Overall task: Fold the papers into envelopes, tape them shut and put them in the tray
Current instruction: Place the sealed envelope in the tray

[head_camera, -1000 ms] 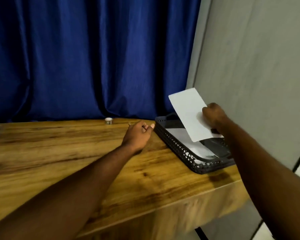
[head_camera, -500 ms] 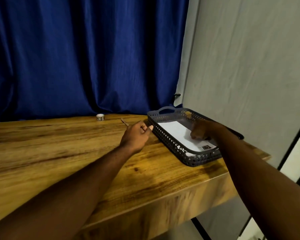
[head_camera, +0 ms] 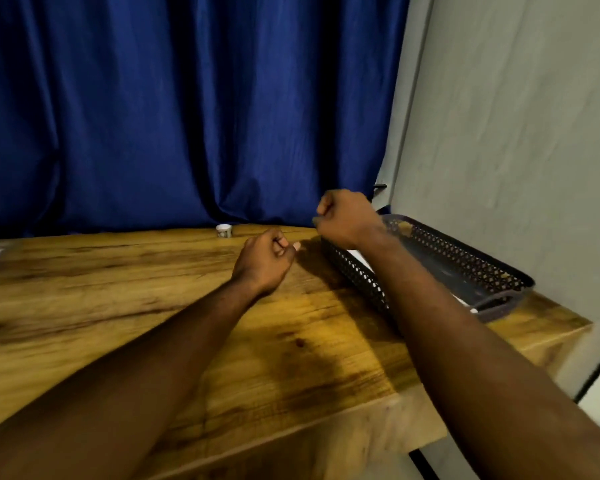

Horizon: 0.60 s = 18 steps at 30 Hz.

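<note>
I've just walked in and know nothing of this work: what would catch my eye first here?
Two bare arms reach across a wooden table. The left hand is curled low over the wood, and the right hand is a raised fist by a dark mesh tray at the right end. Behind hangs a deep blue curtain, with a small white roll at its foot.

White envelope (head_camera: pixel 361 258) in black mesh tray (head_camera: pixel 447 252)

— Dim, warm light there: the table (head_camera: pixel 118 306) glowed amber, and the curtain (head_camera: pixel 153 116) went nearly black in its folds.
— Soft shadows pooled on the wood, the tray (head_camera: pixel 357 275) was smeared with motion blur, and the edges bowed.
</note>
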### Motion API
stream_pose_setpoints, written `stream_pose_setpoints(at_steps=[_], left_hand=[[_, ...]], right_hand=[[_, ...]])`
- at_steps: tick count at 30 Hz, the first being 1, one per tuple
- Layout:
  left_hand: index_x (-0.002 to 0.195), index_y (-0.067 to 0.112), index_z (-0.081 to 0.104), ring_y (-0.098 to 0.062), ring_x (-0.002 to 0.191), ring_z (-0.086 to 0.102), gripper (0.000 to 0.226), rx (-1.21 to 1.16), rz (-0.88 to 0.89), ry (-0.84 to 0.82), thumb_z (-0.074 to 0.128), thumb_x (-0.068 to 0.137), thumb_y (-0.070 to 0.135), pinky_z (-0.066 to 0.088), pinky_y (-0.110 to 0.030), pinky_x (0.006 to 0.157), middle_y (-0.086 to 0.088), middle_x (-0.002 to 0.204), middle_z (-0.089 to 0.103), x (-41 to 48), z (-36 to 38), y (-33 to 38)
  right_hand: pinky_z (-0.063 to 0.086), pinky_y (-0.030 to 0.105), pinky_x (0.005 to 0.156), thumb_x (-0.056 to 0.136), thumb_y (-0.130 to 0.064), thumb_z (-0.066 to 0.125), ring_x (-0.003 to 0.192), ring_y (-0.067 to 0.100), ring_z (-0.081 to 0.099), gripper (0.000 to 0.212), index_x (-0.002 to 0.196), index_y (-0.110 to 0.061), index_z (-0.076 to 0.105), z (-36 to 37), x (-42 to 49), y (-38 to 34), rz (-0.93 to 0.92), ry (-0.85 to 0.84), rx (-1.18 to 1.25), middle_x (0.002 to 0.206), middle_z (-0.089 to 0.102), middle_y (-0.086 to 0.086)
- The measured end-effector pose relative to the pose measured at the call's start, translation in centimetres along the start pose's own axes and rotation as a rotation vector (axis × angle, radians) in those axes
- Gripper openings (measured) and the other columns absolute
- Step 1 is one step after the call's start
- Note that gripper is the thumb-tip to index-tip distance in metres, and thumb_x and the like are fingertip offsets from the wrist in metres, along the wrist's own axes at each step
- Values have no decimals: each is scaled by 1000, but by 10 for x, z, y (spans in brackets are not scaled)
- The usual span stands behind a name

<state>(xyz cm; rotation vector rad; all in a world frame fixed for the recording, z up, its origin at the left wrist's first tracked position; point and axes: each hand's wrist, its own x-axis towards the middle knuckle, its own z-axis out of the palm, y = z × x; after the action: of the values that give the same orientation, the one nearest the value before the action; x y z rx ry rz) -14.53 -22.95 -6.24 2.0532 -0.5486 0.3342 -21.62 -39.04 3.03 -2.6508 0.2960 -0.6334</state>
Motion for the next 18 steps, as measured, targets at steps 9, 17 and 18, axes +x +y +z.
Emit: stream_pose_setpoints(at_steps=[9,17,18], left_hand=[[86,22,60,-14,73,63,24,90,-59,117,72,88,42,53,-30,71,6,77,68,19,-57,-67],[117,32,51,-27,127,49,45,288,-238,73,75,84,52,42,-49,106,0,129,57,66,-66,-112],[121,33,51,-27,128,49,48,294,-274,72,75,85,52,40,-48,107,-1,132,58,74,-63,-113]], right_hand=[[56,41,99,88,-42,65,116,35,65,49,127,-13,63,115,22,-29,145,-146,-46,126,69,15],[58,38,89,89,-44,60,101,33,70,35,101,-14,75,158,46,-28,199,-6,-55,109,75,11],[58,37,87,90,-43,60,100,33,70,33,100,-15,75,160,50,-28,197,-5,-42,107,76,10]])
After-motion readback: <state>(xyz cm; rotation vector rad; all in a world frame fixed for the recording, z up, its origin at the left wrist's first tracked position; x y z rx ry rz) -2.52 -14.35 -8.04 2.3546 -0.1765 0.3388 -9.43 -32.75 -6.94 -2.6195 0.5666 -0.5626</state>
